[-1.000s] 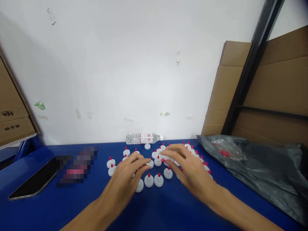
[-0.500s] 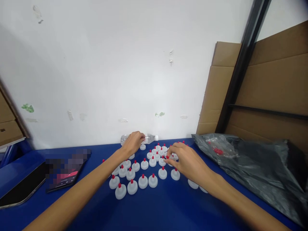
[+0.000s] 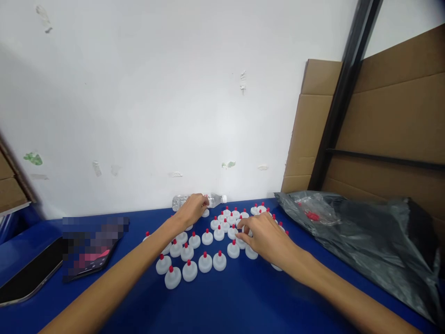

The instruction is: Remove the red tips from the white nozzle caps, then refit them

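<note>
Near the wall, my left hand (image 3: pixel 193 209) is closed with its fingertips bent together over a white plastic cap (image 3: pixel 206 213). Whatever lies between those fingertips is hidden. Several white round caps with small red tips, such as the cap (image 3: pixel 219 261) in front, stand upright across the blue table. Among them on the right, my right hand (image 3: pixel 262 234) curves with thumb and forefinger apart. Its fingertips are beside a red-tipped cap (image 3: pixel 232 232), and I see nothing between them. The hand hides some caps behind it.
A clear bottle (image 3: pixel 180 202) lies along the wall behind my left hand. Dark plastic sheeting (image 3: pixel 375 236) with a small clear bag of red pieces (image 3: pixel 314 215) covers the right side. A phone (image 3: pixel 31 271) and a blurred dark item (image 3: pixel 95 253) lie left.
The view has shifted slightly. My right thumb and forefinger have parted from a red tip seen between them before. My left hand has dipped slightly towards the cap below it.
</note>
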Demonstrator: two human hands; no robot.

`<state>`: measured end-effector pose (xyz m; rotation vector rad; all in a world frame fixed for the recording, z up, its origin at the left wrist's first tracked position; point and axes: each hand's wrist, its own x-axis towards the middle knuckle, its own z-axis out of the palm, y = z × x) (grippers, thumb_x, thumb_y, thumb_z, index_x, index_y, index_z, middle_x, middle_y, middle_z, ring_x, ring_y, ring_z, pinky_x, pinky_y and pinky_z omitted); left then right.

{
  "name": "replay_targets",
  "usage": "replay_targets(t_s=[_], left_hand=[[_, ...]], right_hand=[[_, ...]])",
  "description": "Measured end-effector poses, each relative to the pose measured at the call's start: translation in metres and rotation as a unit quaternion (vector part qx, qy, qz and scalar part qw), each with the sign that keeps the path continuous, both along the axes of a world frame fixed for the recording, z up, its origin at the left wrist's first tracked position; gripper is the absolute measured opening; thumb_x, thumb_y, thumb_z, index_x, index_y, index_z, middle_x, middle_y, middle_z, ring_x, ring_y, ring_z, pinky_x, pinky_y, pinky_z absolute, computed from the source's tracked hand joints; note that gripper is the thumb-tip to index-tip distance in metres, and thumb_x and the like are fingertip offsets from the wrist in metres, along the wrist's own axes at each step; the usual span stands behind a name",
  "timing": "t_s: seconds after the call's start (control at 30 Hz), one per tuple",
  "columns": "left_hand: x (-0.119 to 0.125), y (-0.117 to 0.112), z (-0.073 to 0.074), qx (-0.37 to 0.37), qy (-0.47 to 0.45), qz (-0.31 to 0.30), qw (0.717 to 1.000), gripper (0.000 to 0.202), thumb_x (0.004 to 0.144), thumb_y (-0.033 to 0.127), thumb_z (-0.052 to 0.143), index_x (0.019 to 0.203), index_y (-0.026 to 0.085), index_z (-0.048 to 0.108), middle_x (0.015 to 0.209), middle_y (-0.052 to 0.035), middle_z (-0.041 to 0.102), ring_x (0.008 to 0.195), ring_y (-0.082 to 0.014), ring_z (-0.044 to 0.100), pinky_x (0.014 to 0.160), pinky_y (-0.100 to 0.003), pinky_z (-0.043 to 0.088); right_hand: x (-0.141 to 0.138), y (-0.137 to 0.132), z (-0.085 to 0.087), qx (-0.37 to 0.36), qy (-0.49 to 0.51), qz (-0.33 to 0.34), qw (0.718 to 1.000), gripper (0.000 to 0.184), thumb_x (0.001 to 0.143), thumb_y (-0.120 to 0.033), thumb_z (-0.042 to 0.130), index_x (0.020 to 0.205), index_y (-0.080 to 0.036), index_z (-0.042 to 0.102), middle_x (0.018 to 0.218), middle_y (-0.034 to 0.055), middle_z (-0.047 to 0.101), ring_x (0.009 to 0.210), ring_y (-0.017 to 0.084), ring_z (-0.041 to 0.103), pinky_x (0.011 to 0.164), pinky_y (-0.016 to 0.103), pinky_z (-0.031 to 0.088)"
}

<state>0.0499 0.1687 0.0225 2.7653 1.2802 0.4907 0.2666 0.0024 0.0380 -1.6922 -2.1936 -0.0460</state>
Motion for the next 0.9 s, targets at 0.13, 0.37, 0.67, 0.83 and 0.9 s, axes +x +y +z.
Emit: replay_targets(t_s=[0.13, 0.37, 0.67, 0.83, 0.9], left_hand=[[0.001, -0.001, 0.001, -0.028, -0.023, 0.001, 0.999, 0.034, 0.099, 0.034, 0.062, 0.128, 0.017, 0.06, 0.128, -0.0103, 0.062, 0.107, -0.0239, 0.064, 0.09, -0.045, 0.057], [0.003, -0.017, 0.017, -0.044, -0.097, 0.003, 0.994, 0.032, 0.099, 0.034, 0.062, 0.125, 0.017, 0.061, 0.125, -0.0101, 0.063, 0.105, -0.0235, 0.065, 0.089, -0.044, 0.057], [-0.023, -0.153, 0.028, 0.011, -0.294, -0.168, 0.941, 0.014, 0.094, 0.016, 0.062, 0.088, 0.02, 0.074, 0.088, -0.0018, 0.073, 0.085, -0.0151, 0.068, 0.079, -0.026, 0.054], [-0.034, -0.173, 0.002, -0.101, -0.406, -0.127, 0.899, 0.008, 0.09, 0.024, 0.069, 0.088, 0.021, 0.077, 0.085, -0.0032, 0.074, 0.077, -0.0156, 0.071, 0.069, -0.023, 0.056], [-0.034, -0.172, -0.002, -0.163, -0.447, -0.088, 0.875, 0.007, 0.087, 0.026, 0.073, 0.089, 0.02, 0.077, 0.086, -0.0035, 0.076, 0.079, -0.0174, 0.073, 0.072, -0.024, 0.059]], right_hand=[[-0.001, -0.002, 0.003, 0.029, 0.019, 0.002, 0.999, 0.018, 0.097, -0.032, 0.06, 0.103, -0.022, 0.073, 0.079, 0.0032, 0.078, 0.081, 0.025, 0.073, 0.086, 0.034, 0.043], [-0.003, -0.005, 0.01, 0.061, 0.042, 0.015, 0.997, 0.027, 0.1, -0.032, 0.049, 0.09, -0.021, 0.072, 0.078, 0.004, 0.076, 0.076, 0.023, 0.07, 0.081, 0.034, 0.044], [-0.033, -0.028, 0.007, -0.076, 0.32, 0.123, 0.937, 0.043, 0.09, -0.046, 0.069, 0.129, -0.029, 0.066, 0.106, 0.0012, 0.077, 0.075, 0.017, 0.068, 0.069, 0.029, 0.049], [-0.049, -0.033, -0.003, -0.145, 0.371, 0.198, 0.896, 0.025, 0.084, -0.038, 0.078, 0.107, -0.029, 0.077, 0.089, -0.0031, 0.078, 0.082, 0.017, 0.068, 0.072, 0.026, 0.048], [-0.051, -0.033, -0.007, -0.133, 0.36, 0.194, 0.903, 0.028, 0.079, -0.035, 0.083, 0.106, -0.03, 0.077, 0.093, -0.0041, 0.077, 0.083, 0.017, 0.067, 0.073, 0.026, 0.047]])
